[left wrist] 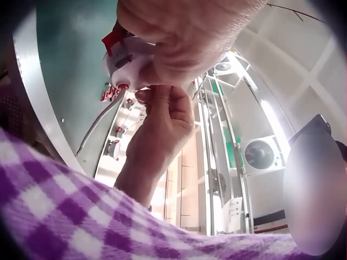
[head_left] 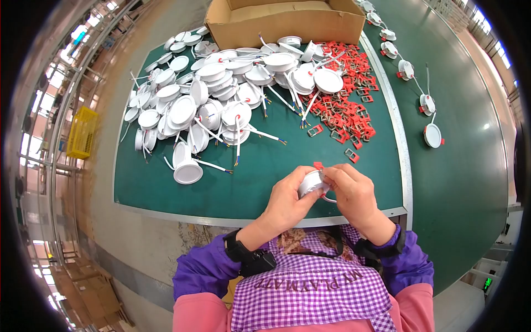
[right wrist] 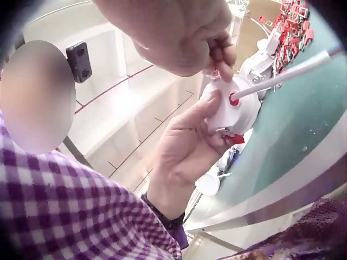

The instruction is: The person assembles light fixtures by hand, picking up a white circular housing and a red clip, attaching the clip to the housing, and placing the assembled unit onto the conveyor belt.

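Observation:
A white round downlight [head_left: 311, 185] is gripped by my left hand [head_left: 289, 195], its thumb lying across the body in the right wrist view. From a red grommet [right wrist: 234, 98] on its back runs a white cable [right wrist: 293, 73]. One red-tipped metal clip [right wrist: 237, 139] sits at the side of the downlight, beside the left fingers. My right hand [head_left: 354, 193] pinches at the opposite edge of the body, where a small clip [right wrist: 215, 75] partly shows between the fingertips. The fingers hide most of that clip.
A heap of white downlights [head_left: 182, 110] with cables covers the left of the green table [head_left: 166, 193]. Red clips [head_left: 348, 122] lie piled to its right, below a cardboard box [head_left: 287, 27]. Linked downlights [head_left: 432, 135] line the green surface [head_left: 464, 182] at the right.

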A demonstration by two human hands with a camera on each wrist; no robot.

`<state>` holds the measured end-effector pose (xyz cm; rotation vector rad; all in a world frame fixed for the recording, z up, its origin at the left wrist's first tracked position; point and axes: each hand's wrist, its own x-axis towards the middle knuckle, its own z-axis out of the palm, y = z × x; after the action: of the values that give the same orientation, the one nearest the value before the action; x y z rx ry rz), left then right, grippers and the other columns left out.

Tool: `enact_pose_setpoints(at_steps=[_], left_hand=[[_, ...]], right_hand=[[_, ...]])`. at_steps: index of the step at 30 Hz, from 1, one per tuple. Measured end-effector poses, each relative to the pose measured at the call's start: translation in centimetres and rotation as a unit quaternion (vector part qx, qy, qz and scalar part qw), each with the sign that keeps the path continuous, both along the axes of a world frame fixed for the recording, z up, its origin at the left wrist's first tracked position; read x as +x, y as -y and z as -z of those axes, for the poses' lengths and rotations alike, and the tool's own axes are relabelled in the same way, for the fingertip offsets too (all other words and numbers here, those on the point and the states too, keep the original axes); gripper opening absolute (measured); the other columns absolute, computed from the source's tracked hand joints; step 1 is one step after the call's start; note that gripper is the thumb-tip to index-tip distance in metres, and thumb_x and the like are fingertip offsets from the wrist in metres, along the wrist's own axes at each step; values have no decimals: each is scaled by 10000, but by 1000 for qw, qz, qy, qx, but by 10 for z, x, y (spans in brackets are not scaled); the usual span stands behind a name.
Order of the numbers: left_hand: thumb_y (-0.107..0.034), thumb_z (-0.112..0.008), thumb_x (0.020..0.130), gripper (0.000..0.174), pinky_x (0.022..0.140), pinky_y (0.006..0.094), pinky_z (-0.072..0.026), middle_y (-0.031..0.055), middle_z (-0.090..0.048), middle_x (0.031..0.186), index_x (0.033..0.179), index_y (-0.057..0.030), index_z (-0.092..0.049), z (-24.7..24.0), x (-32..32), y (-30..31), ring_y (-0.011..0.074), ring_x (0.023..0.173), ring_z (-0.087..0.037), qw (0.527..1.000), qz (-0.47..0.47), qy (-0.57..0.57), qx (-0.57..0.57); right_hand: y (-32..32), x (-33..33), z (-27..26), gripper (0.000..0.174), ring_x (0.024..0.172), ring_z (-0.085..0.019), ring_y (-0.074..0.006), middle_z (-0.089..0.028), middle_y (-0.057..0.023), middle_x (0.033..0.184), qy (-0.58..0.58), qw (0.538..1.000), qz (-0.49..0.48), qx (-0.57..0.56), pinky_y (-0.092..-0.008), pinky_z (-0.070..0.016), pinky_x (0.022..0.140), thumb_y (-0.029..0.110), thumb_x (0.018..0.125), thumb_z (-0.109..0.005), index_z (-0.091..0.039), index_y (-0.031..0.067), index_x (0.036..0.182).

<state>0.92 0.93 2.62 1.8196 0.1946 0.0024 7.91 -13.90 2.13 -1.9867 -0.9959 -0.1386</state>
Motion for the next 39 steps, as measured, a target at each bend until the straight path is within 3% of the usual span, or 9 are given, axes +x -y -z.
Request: enact_pose_setpoints(at_steps=[5,12,16,18,21,25,28,31,39], left_hand=[[-59,-651,806,293,706,237,-475,41,-605,941,1077,-12,-550,-3,8,-1,88,812,-569,996,-60,2,-60],[-58,-650,810,286,702,242,-482,51,-617,950,1076,-12,-556,-2,14,2,91,827,-577,995,-88,21,-46],[-57,-651,808,287,693,245,-484,59,-621,942,1075,-12,-558,2,14,4,97,817,-581,996,-78,35,8],[-78,-652,792,284,675,295,-495,124,-646,911,1059,-30,-567,2,16,4,197,772,-635,996,-75,39,39],[-57,-652,806,267,669,246,-481,70,-629,899,1058,-21,-570,-2,18,2,98,786,-587,996,-47,34,67],[-53,-636,794,236,740,276,-477,71,-620,890,1015,-3,-571,-7,24,0,127,827,-585,996,-6,44,74],[-49,-644,781,260,717,270,-485,76,-620,884,1024,8,-572,-6,23,-3,131,805,-589,998,0,41,50],[-93,-626,825,242,715,255,-474,65,-606,889,1035,12,-566,-11,23,-1,122,804,-568,999,33,33,21],[-125,-611,869,221,675,227,-464,44,-592,859,1026,21,-560,-13,23,10,103,761,-550,999,36,33,14]], right_hand=[[5,4,-8,268,692,-593,-257,-596,-96,817,-43,998,55,-8,-349,-489,603,-43,703,-610,-592,24,962],[3,2,-5,289,660,-570,-239,-598,-80,835,90,994,45,-48,-330,-470,594,-15,715,-618,-582,28,998],[5,2,-2,294,679,-571,-239,-598,-83,848,79,995,34,-54,-328,-472,615,-16,713,-599,-578,22,1003],[5,1,-1,304,686,-573,-244,-598,-85,848,74,995,37,-55,-333,-474,619,-21,707,-595,-576,18,1008],[3,-3,4,281,712,-577,-267,-600,-102,863,48,997,55,-33,-349,-478,634,-30,705,-584,-575,14,983],[-1,-8,19,201,746,-567,-316,-566,-132,811,-16,998,56,36,-395,-472,654,-43,679,-536,-536,34,865],[-1,-3,18,182,715,-569,-271,-557,-86,795,-19,997,70,30,-356,-463,607,-10,693,-566,-531,64,856],[6,0,10,185,773,-598,-311,-584,-109,904,-111,989,66,78,-376,-484,669,36,811,-546,-527,49,995],[20,3,0,378,907,-584,-385,-609,-202,970,-241,968,37,63,-438,-463,760,110,832,-556,-441,23,1182]])
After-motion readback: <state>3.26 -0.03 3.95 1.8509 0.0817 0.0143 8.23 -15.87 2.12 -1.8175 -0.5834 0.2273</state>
